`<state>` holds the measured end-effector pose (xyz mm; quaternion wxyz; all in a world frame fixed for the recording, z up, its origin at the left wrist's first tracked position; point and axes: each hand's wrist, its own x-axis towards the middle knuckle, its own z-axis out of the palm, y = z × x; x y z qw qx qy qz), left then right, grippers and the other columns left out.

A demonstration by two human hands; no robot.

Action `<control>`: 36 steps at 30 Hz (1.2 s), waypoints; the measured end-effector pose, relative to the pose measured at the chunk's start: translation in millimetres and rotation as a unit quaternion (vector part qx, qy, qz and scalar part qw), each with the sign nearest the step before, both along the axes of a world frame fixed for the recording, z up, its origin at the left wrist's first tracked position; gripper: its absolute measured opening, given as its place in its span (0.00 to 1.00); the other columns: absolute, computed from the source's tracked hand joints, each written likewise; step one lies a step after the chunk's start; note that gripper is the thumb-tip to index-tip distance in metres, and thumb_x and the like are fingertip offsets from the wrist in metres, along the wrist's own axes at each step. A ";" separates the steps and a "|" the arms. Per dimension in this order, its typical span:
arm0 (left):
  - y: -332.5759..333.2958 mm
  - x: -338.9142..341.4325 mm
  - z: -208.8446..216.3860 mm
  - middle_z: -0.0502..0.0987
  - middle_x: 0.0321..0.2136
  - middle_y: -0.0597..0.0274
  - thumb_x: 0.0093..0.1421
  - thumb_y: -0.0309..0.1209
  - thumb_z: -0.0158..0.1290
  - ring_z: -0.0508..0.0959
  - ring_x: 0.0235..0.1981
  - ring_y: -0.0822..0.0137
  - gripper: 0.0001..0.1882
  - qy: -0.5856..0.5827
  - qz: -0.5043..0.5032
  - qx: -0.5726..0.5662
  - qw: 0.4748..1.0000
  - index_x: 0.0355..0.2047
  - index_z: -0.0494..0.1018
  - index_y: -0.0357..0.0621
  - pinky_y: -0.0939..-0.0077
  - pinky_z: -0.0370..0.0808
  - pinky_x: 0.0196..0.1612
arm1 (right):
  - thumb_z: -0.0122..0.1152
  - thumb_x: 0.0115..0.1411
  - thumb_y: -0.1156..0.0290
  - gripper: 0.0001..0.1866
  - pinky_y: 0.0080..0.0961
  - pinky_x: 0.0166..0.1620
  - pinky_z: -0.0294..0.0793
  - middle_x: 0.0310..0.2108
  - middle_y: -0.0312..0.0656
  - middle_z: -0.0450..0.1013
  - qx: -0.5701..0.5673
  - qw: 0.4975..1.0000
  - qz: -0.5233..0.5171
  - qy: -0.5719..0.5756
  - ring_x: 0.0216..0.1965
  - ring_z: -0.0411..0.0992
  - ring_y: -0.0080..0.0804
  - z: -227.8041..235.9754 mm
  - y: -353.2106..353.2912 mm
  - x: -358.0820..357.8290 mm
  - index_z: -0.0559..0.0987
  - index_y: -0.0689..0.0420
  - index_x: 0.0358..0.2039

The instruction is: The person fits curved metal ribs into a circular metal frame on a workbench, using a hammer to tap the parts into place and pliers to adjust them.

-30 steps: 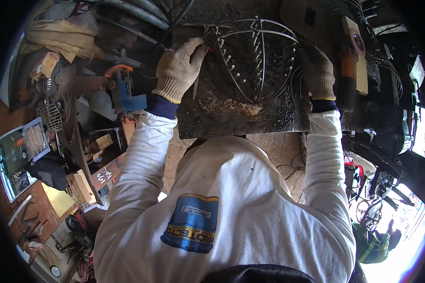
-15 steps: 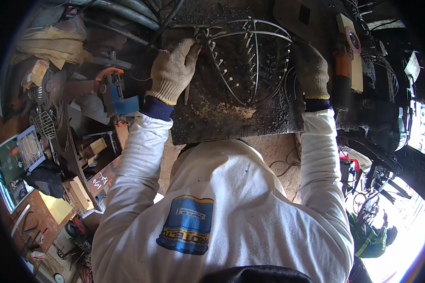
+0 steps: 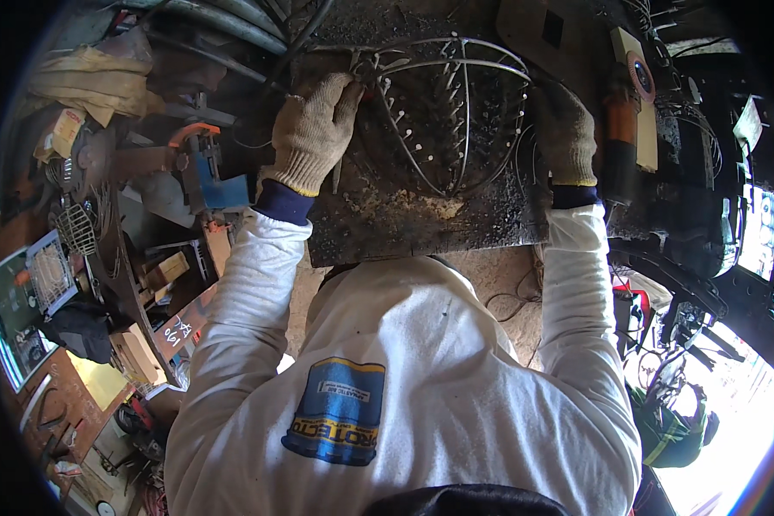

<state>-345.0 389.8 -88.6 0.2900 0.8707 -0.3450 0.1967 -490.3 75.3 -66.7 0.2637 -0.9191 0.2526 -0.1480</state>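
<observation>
A curved frame of bent metal rods (image 3: pixel 466 112) lies on the dark, dirty work table (image 3: pixel 387 232) in front of me. Several short pegs with pale round tips stand inside and along its outline. My left hand (image 3: pixel 314 129), in a knitted work glove, is closed at the frame's left corner, thumb and fingers pinched together there. At the right end of the rods is my right hand (image 3: pixel 569 138), gloved too, with its fingers curled at the frame's edge. Shadow and soot darken those fingertips, so their exact contact is hard to see.
An angle grinder (image 3: pixel 623 120) with an orange body lies right of my right hand, against a wooden block (image 3: pixel 648 142). Left of the table stands a blue and orange clamp-like tool (image 3: pixel 211 172). Metal pipes (image 3: pixel 224 21) cross the far left. Cloth (image 3: pixel 95 82) is heaped beyond.
Both hands stay at the two ends of the rod frame. The whole view has shifted very slightly; nothing is visibly picked up or let go.
</observation>
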 end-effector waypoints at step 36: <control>-2.7 8.9 2.5 0.84 0.30 0.53 0.66 0.39 0.59 0.84 0.29 0.45 0.09 0.019 0.012 0.023 0.999 0.44 0.80 0.56 0.56 0.80 0.30 | 0.57 0.66 0.56 0.18 0.45 0.52 0.77 0.45 0.52 0.80 -0.037 0.999 0.000 -0.033 0.50 0.77 0.56 8.9 6.7 10.5 0.83 0.52 0.49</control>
